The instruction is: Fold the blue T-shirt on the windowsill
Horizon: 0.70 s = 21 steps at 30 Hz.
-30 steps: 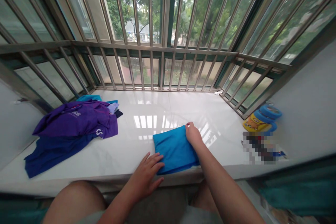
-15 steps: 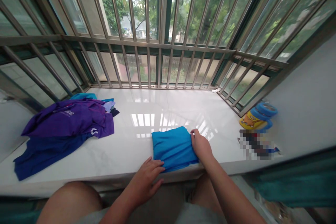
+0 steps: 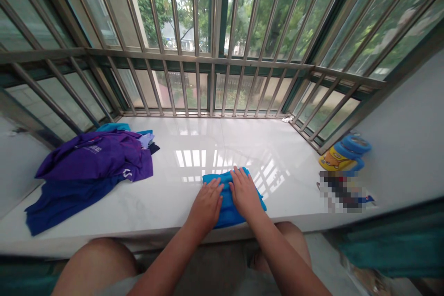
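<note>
A folded bright blue garment [image 3: 229,208] lies flat near the front edge of the white sill; its exact kind does not show. My left hand [image 3: 207,201] rests on its left part with fingers stretched out. On the upper right part lies my right hand [image 3: 244,192], open and flat, fingers pointing toward the window. Both palms press on the cloth from above, and much of it is hidden beneath them. Neither hand grips it.
To the left is a heap of clothes with a purple shirt [image 3: 93,155] over a dark blue garment [image 3: 69,201]. A blue and yellow bottle [image 3: 345,153] and a blurred-out item [image 3: 343,192] are at the right. Metal bars [image 3: 211,62] line the window behind the marble sill [image 3: 166,185].
Both hands have moved onto the blue garment: my left from its lower left corner up and over, my right from its right edge inward. The view has shifted slightly.
</note>
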{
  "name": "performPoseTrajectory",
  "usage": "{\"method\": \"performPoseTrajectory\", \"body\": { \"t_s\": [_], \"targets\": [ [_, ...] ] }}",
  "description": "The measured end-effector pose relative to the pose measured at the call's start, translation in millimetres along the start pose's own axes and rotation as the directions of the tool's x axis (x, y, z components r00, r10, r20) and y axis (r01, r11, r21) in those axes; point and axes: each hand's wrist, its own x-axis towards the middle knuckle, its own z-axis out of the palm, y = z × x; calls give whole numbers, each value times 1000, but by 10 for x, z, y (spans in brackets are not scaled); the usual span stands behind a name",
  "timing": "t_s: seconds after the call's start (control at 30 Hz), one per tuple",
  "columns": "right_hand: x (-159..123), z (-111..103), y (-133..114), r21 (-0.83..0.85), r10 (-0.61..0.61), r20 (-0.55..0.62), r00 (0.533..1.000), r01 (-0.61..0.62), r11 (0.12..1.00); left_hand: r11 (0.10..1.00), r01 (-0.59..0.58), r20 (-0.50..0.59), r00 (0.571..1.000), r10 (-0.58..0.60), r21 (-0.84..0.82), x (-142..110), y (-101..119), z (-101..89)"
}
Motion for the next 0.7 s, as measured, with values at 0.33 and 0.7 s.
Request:
{"method": "performPoseTrajectory", "body": {
  "t_s": [0.33, 0.7],
  "targets": [
    [320, 113, 240, -20, 523, 57, 850, -523, 852, 977, 168, 19, 985, -171, 132, -205, -33, 435],
    [-524, 377, -292, 74, -237, 164, 958, 227, 971, 928, 352, -130, 933, -336, 124, -255, -1001, -2]
  ]
}}
